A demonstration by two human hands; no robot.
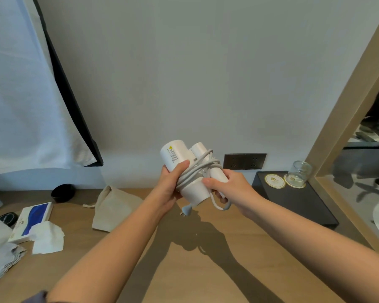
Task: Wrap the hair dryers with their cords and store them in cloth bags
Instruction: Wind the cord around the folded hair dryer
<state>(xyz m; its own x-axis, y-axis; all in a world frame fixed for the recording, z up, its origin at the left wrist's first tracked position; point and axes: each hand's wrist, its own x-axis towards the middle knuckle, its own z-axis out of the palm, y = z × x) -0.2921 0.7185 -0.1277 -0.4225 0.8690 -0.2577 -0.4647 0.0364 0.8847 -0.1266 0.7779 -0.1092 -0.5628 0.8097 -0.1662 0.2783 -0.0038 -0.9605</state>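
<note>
Above the counter (184,270), the left hand (169,184) clasps the hair dryer (177,153) across its coils; the right hand (232,186) grips the handle (216,173) and loose cord (197,169). Smooth and probably light plastic; the springy cord may well unwind, so hold over the wraps. A cloth bag (114,206) lies beyond.

I make out a yellow warning triangle (170,147) on the white hair dryer (194,189), with lines of tiny print beneath it that I cannot read. The round coaster (274,181) bears a gold emblem, possibly ringed with lettering, too small to tell.
</note>
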